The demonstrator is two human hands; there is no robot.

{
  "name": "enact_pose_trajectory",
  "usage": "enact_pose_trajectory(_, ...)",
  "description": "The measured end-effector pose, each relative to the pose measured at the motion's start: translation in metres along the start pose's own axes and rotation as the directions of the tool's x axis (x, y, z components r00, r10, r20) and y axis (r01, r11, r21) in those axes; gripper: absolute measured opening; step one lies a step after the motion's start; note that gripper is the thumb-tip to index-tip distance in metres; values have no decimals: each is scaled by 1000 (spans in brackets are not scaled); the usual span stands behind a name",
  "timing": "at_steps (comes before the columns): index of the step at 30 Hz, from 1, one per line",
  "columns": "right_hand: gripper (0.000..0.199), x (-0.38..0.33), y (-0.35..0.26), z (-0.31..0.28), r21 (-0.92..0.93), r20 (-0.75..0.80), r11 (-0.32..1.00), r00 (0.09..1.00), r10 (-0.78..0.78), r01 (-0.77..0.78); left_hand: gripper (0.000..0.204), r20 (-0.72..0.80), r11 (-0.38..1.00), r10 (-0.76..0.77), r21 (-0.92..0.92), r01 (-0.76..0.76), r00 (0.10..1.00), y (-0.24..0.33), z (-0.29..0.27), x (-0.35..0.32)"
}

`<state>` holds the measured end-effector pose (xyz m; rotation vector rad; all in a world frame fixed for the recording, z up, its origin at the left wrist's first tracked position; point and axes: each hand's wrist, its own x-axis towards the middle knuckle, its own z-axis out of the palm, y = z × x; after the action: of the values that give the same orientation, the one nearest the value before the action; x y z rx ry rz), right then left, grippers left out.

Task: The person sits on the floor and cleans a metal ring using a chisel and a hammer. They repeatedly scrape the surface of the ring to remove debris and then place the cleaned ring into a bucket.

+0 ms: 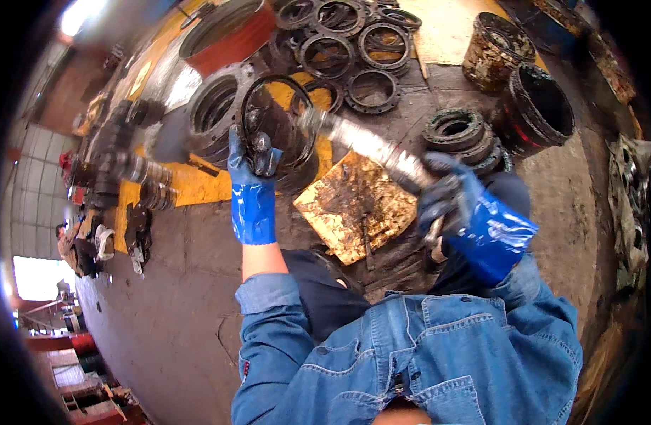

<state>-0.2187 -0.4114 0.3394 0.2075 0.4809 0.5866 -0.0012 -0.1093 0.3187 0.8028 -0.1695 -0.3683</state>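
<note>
My left hand (255, 185), in a blue rubber glove dirtied with black, is closed around the lower left edge of a thin black ring (274, 76). The ring is raised in front of a stack of flanged metal rings (215, 106). My gloved right hand (461, 216) grips the rear of a long silver cylindrical tool (371, 146). Its blurred, rough tip points left, close to the ring's right side; whether they touch I cannot tell. Below the tool, a yellowish square board (357, 212) smeared with black grease lies on the floor before my knees.
Several dark flanged rings (327, 55) lie piled ahead. A large red-brown cylinder (229, 44) stands at the far left. To the right are a short stack of rings (456, 134), a grimy bucket (497, 48) and a black drum (539, 106). Cloths (137, 234) lie at left.
</note>
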Motion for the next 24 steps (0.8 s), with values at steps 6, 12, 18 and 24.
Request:
enact_pose_trajectory(6,27,-112,-91,72,-468,137,474,592,-794,745,32,-132,980,-9,198,36,991,-32,19,5)
enact_pose_trajectory(12,42,-204,-281,-28,-947,319,-304,-182,-930,-104,23,-84,828,-98,546,128,992,-37,32,-3)
enact_pose_trajectory(18,38,-151,-257,-72,-351,324,42,-164,-932,-935,27,-6,464,46,886,-16,999,-31,-7,-4)
enact_pose_trajectory(24,38,-170,-228,-76,-200,344,-13,-58,-937,-980,31,-20,385,9,923,15,1000,-43,-3,-4)
